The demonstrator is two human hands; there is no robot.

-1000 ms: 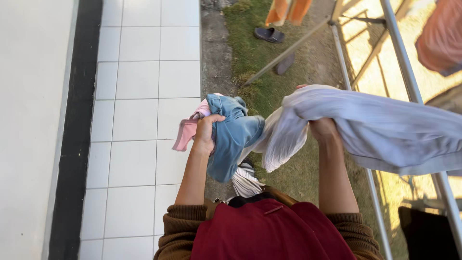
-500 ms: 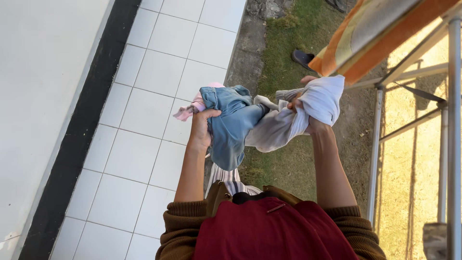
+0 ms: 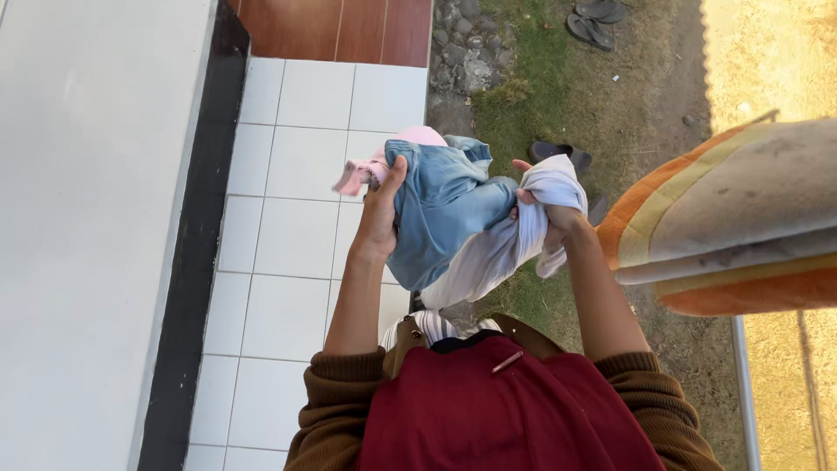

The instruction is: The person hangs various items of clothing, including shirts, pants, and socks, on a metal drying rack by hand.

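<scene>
Both grips [image 3: 381,218] [image 3: 547,212] full of bunched laundry [image 3: 453,218]

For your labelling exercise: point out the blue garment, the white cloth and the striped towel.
blue garment [image 3: 440,214], head view, middle of its folds.
white cloth [image 3: 558,187], head view, bunched top.
striped towel [image 3: 741,209], head view, grey band.

White floor tiles [image 3: 296,235] are seen on the left, bordered by a black strip [image 3: 196,262] and a pale wall [image 3: 87,218]. Beyond the tiles, reddish-brown tiles [image 3: 340,28] are laid. A band of stones [image 3: 460,52] is set along the tile edge, with patchy grass [image 3: 558,96] beside it. A pair of sandals [image 3: 595,19] is left on the ground at the top, and a dark slipper [image 3: 560,153] lies lower on the grass. On the right, an orange-striped towel [image 3: 732,222] is draped, and a metal rail [image 3: 744,392] is visible beneath it. Sunlit ground [image 3: 767,52] is seen far right.
</scene>
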